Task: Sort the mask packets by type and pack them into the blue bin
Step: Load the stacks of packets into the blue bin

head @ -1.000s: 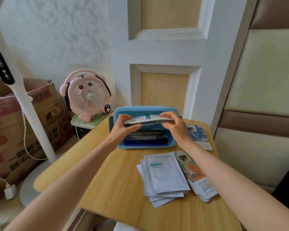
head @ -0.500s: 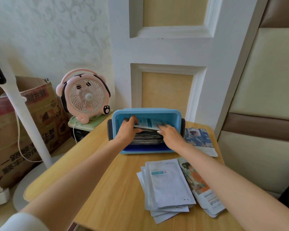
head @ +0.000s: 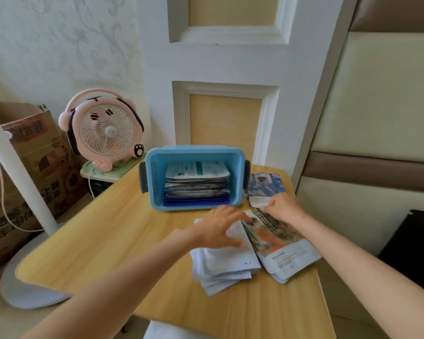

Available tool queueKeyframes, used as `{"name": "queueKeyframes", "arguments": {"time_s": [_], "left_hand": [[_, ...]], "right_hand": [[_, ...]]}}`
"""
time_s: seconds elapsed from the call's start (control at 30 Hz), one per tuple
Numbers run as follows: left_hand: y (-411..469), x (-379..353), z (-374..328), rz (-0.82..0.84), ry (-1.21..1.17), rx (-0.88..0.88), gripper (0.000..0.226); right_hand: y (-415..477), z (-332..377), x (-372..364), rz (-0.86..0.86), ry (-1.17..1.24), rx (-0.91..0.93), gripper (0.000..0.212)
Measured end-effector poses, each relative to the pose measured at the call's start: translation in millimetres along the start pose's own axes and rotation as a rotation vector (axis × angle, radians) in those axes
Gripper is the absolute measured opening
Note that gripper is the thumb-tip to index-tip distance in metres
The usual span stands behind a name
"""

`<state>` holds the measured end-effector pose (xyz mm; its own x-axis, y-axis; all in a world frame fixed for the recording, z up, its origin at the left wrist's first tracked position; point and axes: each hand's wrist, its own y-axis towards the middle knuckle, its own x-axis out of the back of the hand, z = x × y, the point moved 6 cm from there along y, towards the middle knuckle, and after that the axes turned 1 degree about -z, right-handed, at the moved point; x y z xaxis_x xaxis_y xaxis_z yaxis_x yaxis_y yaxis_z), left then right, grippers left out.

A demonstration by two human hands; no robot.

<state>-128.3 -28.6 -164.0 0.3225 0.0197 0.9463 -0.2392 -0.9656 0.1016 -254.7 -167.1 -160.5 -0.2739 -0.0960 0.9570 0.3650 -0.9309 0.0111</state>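
Observation:
The blue bin [head: 154, 182] stands at the table's far edge, filled with upright mask packets: dark blue ones in front, grey ones behind, a white-and-teal packet [head: 197, 168] at the back. My left hand [head: 220, 227] lies flat, fingers spread, on the pile of white packets [head: 227, 264] in front of the bin. My right hand [head: 283, 207] rests on the top end of the orange picture packets [head: 279, 243] beside that pile. A blue picture packet [head: 267, 183] lies right of the bin.
The wooden table [head: 123, 241] ends close at left and front. A pink desk fan [head: 103, 130] stands behind its left corner. A white fan stand [head: 17, 182] and a cardboard box [head: 34, 152] are further left. Wall panels rise behind and to the right.
The white-and-teal packet that both hands held went into the back of the bin. Both hands have since pulled back to the piles on the table.

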Motion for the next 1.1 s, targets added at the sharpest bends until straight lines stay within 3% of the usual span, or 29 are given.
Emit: {"name": "queueKeyframes", "arguments": {"time_s": [0.03, 0.1, 0.17, 0.27, 0.5, 0.7, 0.9, 1.1], "left_hand": [[1.1, -17.2, -5.6, 0.106, 0.027, 0.004, 0.073], [1.4, -39.1, -5.5, 0.211, 0.094, 0.057, 0.085], [0.3, -45.2, -2.0, 0.249, 0.153, 0.095, 0.091], [-3.6, -43.9, 2.5, 0.276, 0.215, 0.125, 0.093], [-23.3, -37.3, 12.6, 0.304, 0.261, 0.155, 0.086], [-32.5, -36.3, 21.6, 0.316, 0.289, 0.146, 0.076], [-36.0, -36.5, 26.8, 0.304, 0.283, 0.136, 0.106], [-40.4, -28.9, 23.3, 0.266, 0.216, 0.133, 0.118]], "right_hand": [[-3.0, -12.8, -7.2, 0.097, 0.056, -0.072, 0.027], [-7.2, -28.3, -14.9, 0.192, 0.199, -0.138, 0.044], [-13.4, -30.2, -12.8, 0.236, 0.293, -0.147, 0.058], [-22.7, -30.7, -8.4, 0.302, 0.384, -0.239, 0.055], [-30.6, -29.2, -6.6, 0.286, 0.375, -0.279, 0.059], [-40.2, -14.9, -6.4, 0.326, 0.218, -0.306, 0.075], [-41.5, -17.1, -9.9, 0.331, 0.379, -0.308, 0.067], [-53.5, -8.4, -19.9, 0.392, 0.695, -0.310, 0.031]]}}
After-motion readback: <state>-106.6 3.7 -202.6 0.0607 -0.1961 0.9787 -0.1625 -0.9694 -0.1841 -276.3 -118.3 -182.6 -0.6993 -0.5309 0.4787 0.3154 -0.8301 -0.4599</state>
